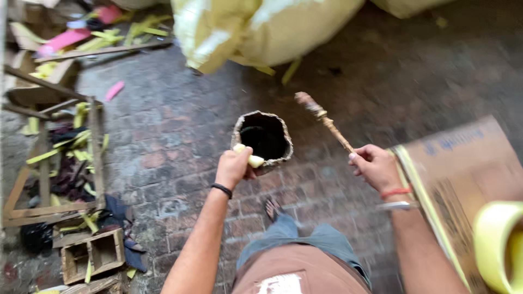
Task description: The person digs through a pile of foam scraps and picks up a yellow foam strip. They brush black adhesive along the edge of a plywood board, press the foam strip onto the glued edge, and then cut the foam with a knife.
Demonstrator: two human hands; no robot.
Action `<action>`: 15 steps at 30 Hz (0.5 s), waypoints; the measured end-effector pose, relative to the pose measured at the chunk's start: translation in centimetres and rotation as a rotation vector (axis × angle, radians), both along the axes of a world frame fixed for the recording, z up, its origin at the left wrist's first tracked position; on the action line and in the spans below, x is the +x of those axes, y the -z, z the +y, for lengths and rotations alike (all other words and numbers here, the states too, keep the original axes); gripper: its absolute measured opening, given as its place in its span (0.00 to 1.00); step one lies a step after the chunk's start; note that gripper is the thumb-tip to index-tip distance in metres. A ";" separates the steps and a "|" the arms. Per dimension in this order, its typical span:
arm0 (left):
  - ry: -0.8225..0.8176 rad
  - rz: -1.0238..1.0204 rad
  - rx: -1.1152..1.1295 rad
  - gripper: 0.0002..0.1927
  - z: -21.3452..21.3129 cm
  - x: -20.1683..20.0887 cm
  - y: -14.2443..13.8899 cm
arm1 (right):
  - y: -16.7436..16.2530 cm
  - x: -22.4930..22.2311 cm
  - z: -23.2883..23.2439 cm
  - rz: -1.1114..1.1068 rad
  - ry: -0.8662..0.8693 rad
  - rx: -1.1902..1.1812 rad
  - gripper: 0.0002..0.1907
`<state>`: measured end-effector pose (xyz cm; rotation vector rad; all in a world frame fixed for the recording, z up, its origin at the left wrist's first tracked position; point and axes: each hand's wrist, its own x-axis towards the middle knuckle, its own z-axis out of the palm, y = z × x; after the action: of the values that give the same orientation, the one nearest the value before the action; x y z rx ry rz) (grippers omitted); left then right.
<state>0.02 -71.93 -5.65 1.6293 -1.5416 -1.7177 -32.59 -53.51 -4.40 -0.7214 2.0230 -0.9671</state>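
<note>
My left hand (233,166) grips the near rim of a dark, worn container (263,139) and holds a pale yellow scrap against it; the container is open at the top and black inside. A thin wooden stick (323,120) with a wrapped, brush-like tip is held in my right hand (375,166), pointing up and left beside the container, its tip just right of the rim. My left wrist wears a black band, my right wrist a red thread and a metal bangle.
A brick floor (174,136) lies below. Big yellow sacks (256,27) sit at the top. Wooden frames (49,163), a small wooden box (92,255) and yellow and pink scraps clutter the left. A cardboard sheet (463,163) and a yellow tape roll (498,245) lie at right.
</note>
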 end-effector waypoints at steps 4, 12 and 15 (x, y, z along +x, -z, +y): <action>0.007 -0.106 -0.166 0.28 -4.6 2.2 -1.4 | -10.7 3.3 -8.9 0.520 -0.407 -0.049 0.14; -0.362 -0.060 -0.231 0.30 -12.1 7.3 -1.8 | -16.6 17.8 -29.9 1.033 -1.079 -0.417 0.05; -0.655 0.146 -0.109 0.27 -13.1 10.4 -1.1 | -15.7 21.1 -34.2 0.739 -1.080 -0.946 0.13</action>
<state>10.44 -85.03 -4.50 1.6579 -0.8703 -1.3281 -11.48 -87.68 11.30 -2.6130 1.1403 -0.9636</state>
